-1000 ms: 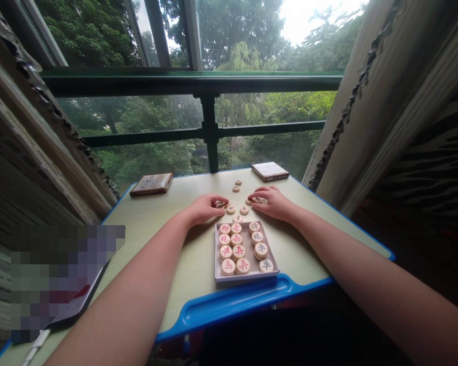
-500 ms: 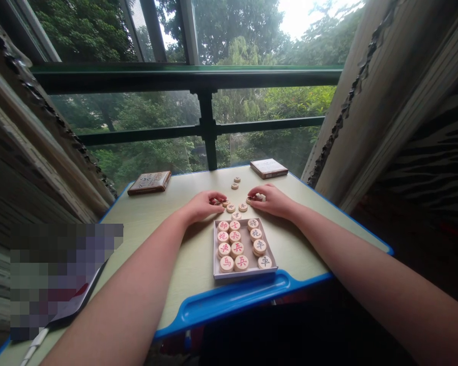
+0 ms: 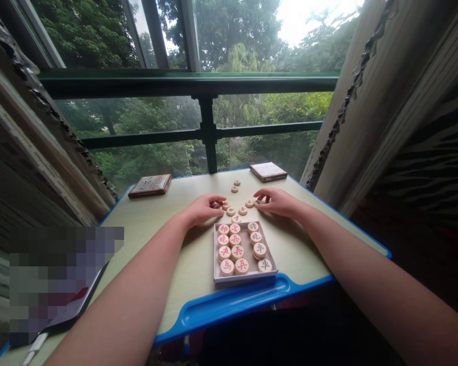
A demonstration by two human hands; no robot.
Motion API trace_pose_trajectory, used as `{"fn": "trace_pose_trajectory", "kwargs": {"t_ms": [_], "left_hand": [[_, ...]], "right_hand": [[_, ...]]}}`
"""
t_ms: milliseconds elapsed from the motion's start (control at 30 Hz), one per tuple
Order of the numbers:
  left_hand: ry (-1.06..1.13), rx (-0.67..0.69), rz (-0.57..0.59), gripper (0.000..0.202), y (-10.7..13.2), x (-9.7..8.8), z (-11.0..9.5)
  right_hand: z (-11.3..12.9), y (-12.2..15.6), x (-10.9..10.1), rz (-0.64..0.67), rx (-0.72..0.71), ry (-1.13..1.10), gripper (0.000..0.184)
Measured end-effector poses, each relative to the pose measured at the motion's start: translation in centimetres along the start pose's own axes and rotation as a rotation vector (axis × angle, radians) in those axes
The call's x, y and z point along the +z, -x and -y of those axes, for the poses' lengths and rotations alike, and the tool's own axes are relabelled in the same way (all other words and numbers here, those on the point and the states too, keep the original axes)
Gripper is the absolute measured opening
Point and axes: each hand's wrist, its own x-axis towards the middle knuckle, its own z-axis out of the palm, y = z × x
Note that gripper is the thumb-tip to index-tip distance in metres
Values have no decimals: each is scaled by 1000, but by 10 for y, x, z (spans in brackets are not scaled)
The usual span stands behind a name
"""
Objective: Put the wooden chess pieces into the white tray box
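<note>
Round wooden Chinese chess pieces lie on the pale table in a V-shaped row, its point formed by a piece (image 3: pixel 236 218) just behind the open box (image 3: pixel 246 276). My left hand (image 3: pixel 206 208) is at the left end of the row, its fingers closed around a Chinese chess piece that they partly cover. At the right end, my right hand (image 3: pixel 275 202) has thumb and fingertips around another Chinese chess piece (image 3: pixel 257 203). Beside that one sits a free piece (image 3: pixel 249 204). Inside the box, red-marked pieces (image 3: pixel 237 251) fill two columns on the left and dark-marked ones (image 3: pixel 259 248) stand on the right.
Two more pieces (image 3: pixel 234 189) lie farther back. A flat brown box (image 3: pixel 150 185) rests at the back left and a similar pale-topped one (image 3: pixel 267 172) at the back right. A blurred-out device with a white cable (image 3: pixel 34 348) is at the left. The table has a blue tray edge (image 3: pixel 232 305).
My right hand has shifted slightly right, leaving one piece in the row uncovered and holding the one beyond it. My left hand stays nearly in place. The view has tilted slightly.
</note>
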Motion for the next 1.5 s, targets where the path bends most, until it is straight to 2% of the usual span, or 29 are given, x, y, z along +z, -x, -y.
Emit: {"fn": "trace_pose_trajectory", "kwargs": {"t_ms": [200, 333, 467, 600, 700, 767, 933, 1067, 1233, 1333, 1500], "left_hand": [[108, -5, -3, 53, -1, 0, 1], [98, -22, -19, 53, 0, -1, -2], [60, -33, -5, 56, 3, -2, -8], [-99, 99, 15, 54, 5, 1, -9], [-238, 216, 8, 39, 3, 5, -6], [-292, 235, -11, 34, 0, 8, -5], [-366, 220, -86, 38, -2, 9, -5], [-315, 226, -64, 45, 1, 8, -7], [-195, 100, -93, 51, 1, 6, -7], [-176, 46, -92, 50, 0, 5, -6], [-157, 60, -105, 48, -1, 5, -5]], "right_hand": [[4, 5, 1, -35, -86, -10, 36], [7, 5, 5, -85, -121, 1, 36], [13, 6, 7, -88, -205, -36, 28], [18, 7, 10, -34, -333, -27, 20], [16, 5, 14, -69, -318, -19, 16], [13, 3, 16, -112, -306, -37, 18], [11, 0, 19, -113, -359, -57, 17], [17, 2, 20, -107, -368, -83, 19], [24, 7, 18, 1, -432, -57, 24], [23, 6, 17, -29, -383, -47, 25], [23, 5, 18, -68, -367, -73, 20]]}}
